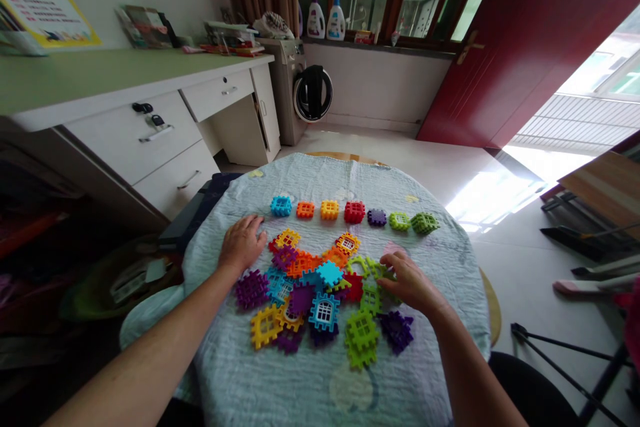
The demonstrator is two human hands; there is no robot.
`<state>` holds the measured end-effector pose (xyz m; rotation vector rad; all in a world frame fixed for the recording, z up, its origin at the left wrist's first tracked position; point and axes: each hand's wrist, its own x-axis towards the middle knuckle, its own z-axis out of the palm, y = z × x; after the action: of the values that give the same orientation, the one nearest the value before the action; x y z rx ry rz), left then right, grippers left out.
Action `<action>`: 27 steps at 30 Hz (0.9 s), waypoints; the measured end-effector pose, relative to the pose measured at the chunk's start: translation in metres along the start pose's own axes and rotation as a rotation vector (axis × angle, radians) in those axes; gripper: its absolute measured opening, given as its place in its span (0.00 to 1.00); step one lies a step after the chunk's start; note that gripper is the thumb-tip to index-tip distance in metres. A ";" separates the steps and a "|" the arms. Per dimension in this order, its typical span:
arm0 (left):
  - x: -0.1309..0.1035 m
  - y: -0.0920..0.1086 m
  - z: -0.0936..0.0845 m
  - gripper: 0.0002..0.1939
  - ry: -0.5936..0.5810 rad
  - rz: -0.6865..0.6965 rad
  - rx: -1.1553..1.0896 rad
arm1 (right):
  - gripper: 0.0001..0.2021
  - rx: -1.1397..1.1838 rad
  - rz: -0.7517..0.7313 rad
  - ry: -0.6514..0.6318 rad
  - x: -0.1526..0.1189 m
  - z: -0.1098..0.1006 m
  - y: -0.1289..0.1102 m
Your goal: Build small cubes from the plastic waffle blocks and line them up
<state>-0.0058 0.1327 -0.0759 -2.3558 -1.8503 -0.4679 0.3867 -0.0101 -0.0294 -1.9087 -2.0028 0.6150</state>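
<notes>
A loose pile of colored plastic tiles, with a blue window tile and a light green tile among them, lies on the cloth-covered table. My left hand rests at the pile's upper left, fingers apart, holding nothing. At the pile's right edge is my right hand, its fingers bent over light green pieces; what its fingertips grip, if anything, is hidden. Beyond the pile several small stacks stand in a row, from a blue stack through a red stack to a dark green stack.
A desk with drawers runs along the left wall. Behind the table are a washing machine with its door open and a red door. Black metal legs of a stand are at the lower right.
</notes>
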 end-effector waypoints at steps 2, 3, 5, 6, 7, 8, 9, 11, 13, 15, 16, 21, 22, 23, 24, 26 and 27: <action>0.000 0.000 0.000 0.23 0.000 -0.003 -0.002 | 0.20 -0.007 -0.009 -0.030 -0.004 0.000 0.002; 0.000 0.000 0.000 0.23 0.000 -0.003 -0.002 | 0.25 -0.021 -0.014 -0.050 -0.006 -0.001 0.003; 0.000 0.000 0.000 0.23 0.002 -0.004 -0.002 | 0.29 -0.067 -0.010 -0.091 -0.009 -0.003 0.003; 0.000 0.000 0.000 0.23 0.003 -0.004 -0.003 | 0.29 -0.091 -0.005 -0.103 -0.010 -0.004 0.003; 0.000 -0.001 0.001 0.23 0.004 -0.002 -0.002 | 0.28 -0.107 0.001 -0.109 -0.010 -0.005 0.003; 0.000 -0.001 0.001 0.23 0.004 0.000 0.000 | 0.26 -0.113 0.005 -0.111 -0.009 -0.005 0.003; 0.000 -0.001 0.001 0.23 0.003 0.001 0.002 | 0.25 -0.107 0.009 -0.110 -0.009 -0.005 0.004; 0.000 -0.001 0.002 0.23 0.000 0.002 0.011 | 0.24 -0.073 0.004 -0.092 -0.007 -0.005 0.005; 0.000 -0.002 0.002 0.23 -0.003 0.000 0.017 | 0.24 -0.033 -0.025 -0.041 -0.005 -0.004 0.007; 0.000 -0.001 0.002 0.23 -0.002 -0.006 0.018 | 0.23 -0.018 -0.051 0.031 -0.003 -0.002 0.009; 0.000 -0.001 0.002 0.23 -0.002 -0.008 0.017 | 0.22 -0.024 -0.050 0.063 -0.002 -0.002 0.010; 0.000 -0.001 0.001 0.23 -0.004 -0.012 0.009 | 0.20 -0.060 -0.013 0.124 0.004 0.001 0.011; 0.000 -0.001 0.001 0.24 -0.006 -0.014 0.009 | 0.20 -0.053 -0.019 0.132 0.005 0.000 0.010; 0.000 -0.001 0.001 0.24 -0.009 -0.016 0.008 | 0.19 -0.046 -0.025 0.142 0.005 0.000 0.010; 0.000 0.000 0.001 0.24 -0.011 -0.017 0.008 | 0.19 -0.039 -0.033 0.149 0.006 -0.001 0.009; 0.000 0.000 0.001 0.24 -0.011 -0.018 0.005 | 0.20 -0.026 -0.052 0.143 0.005 -0.004 0.006; 0.000 0.000 0.001 0.24 -0.011 -0.019 0.003 | 0.20 -0.022 -0.065 0.128 0.004 -0.005 0.004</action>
<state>-0.0059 0.1332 -0.0764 -2.3459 -1.8779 -0.4549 0.3926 -0.0056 -0.0272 -1.8375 -1.9901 0.4448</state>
